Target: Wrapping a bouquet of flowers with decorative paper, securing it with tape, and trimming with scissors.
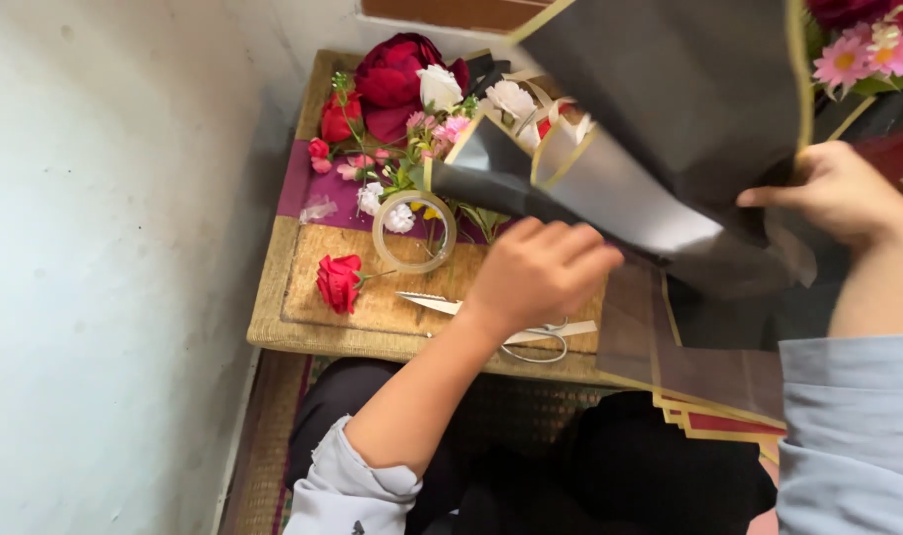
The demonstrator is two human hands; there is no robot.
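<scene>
The left hand (536,272) pinches the lower fold of the black gold-edged wrapping paper (670,129) above the woven mat (372,297); the right hand (843,193) grips its upper edge; both should keep the fold taut and even. Scissors (531,332) lie just under the left wrist; a clear tape roll (414,232), a loose red rose (338,281) and scattered flowers (402,99) crowd the mat close beside the sheet.

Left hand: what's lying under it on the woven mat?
Under the left hand lie scissors on the woven mat: blade tips point left, a handle loop shows below the wrist. The pivot and the rest are covered.
</scene>
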